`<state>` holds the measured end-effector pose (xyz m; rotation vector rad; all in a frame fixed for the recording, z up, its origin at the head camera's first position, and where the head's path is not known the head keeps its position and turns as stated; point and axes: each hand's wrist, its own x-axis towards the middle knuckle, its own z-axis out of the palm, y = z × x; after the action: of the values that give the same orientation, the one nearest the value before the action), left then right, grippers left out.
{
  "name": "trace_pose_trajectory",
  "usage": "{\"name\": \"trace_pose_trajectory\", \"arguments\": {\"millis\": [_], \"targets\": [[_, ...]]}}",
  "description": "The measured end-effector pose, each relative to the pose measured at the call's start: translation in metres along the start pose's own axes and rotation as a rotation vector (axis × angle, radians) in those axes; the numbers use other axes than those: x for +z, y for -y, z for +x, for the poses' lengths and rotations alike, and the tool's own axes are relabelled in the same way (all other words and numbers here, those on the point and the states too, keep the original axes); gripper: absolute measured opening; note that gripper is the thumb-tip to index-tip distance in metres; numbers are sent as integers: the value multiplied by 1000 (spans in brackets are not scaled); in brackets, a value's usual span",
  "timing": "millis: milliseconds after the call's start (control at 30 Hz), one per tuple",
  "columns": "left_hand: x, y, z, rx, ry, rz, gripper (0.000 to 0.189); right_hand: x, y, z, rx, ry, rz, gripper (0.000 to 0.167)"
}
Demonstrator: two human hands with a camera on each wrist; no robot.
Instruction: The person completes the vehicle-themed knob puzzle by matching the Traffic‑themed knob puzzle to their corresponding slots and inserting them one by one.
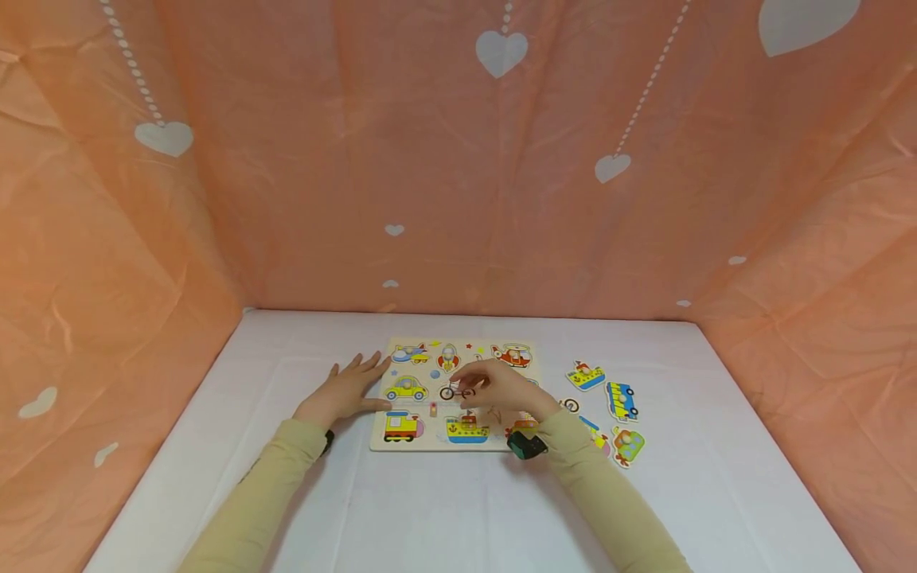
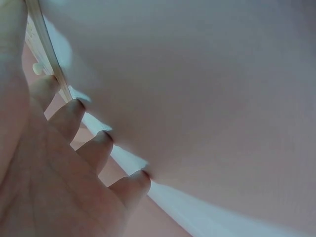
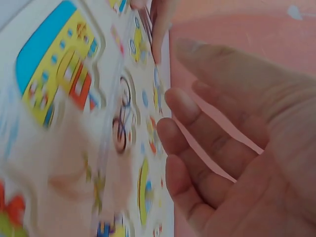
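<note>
A wooden vehicle puzzle board lies on the white table. My left hand is at its left side with fingers spread, thumb and fingertips at the board's edge. In the left wrist view, the fingertips touch the tabletop beside the board's side. Over the middle of the board hovers my right hand, near the bicycle picture. Seen from the right wrist, its fingers are loosely bent, with nothing between them and the thumb. A yellow and blue ship shows large on the board there.
Right of the board lie loose pieces: a ship, a blue bus, a green piece with a knob, a bicycle and a part-hidden colourful one. Orange cloth with white hearts encloses the table's back and sides.
</note>
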<state>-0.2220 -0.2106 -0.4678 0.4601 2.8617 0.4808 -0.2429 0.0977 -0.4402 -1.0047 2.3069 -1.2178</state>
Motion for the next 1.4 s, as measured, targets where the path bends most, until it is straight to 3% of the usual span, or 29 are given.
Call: {"name": "trace_pose_trajectory", "arguments": {"millis": [433,800,1033,1400], "targets": [[-2,1,-2,4,-4,-10,92,-34,-29,-49,35,-122,-74,40],[0,3,-2,-14,6,-15,93,-57,-40,-91,165,-180,-71,33],[-2,3,-4,-9,-3,-13,93,-68,-50,-108,128,-211,-111,32],[-1,2,-4,-10,-3,-24,93,-72,-62,-126,216,-211,-96,29]]}}
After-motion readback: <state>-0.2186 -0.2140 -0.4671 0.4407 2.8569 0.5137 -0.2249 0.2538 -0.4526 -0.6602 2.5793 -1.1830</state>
